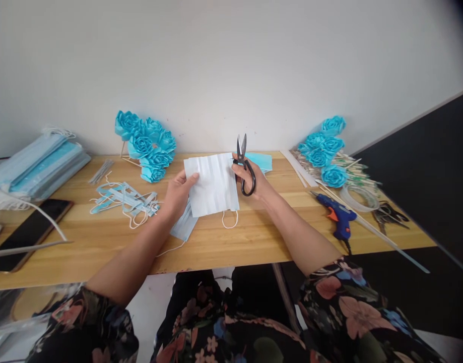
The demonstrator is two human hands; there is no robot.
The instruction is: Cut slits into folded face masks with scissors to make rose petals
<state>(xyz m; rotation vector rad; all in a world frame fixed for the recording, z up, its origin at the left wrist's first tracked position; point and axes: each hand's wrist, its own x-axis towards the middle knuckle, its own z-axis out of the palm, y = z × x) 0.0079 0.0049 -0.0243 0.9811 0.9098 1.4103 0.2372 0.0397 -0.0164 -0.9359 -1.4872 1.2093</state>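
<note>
Since I only have the head feed, I'm calling every position off the pale mask sheet [211, 185]. It looks lifted off the table [235, 248], between both hands, broad face toward the camera, pleats running roughly near-to-far. Left hand [177, 194] grips its left edge: thumb on the face, other fingers tucked behind, mostly hidden from me. Right hand [259, 182] is wrapped around the black scissors [241, 155], thumb tip at the sheet's right edge; I can't tell if that thumb also nips the sheet.

Key relation, my read: blades vs that right edge. Scissors sit just beside the sheet's far right corner, long axis pointing away from the wearer, roughly along the edge rather than across it. Tips are slightly parted and poke past the sheet's far edge; I see no sheet between them. Right hand is nearer that corner, left is across the sheet. I'd judge blade angle a right-wrist matter, not a reach.

White ear loop [229, 228] hangs at the sheet's near right corner; I can't confirm it's attached. Folded blue mask piece [184, 227] lies partly under the near left corner. Offcuts [127, 199] lie left of the sheet, glue gun [340, 217] well apart to its right.
</note>
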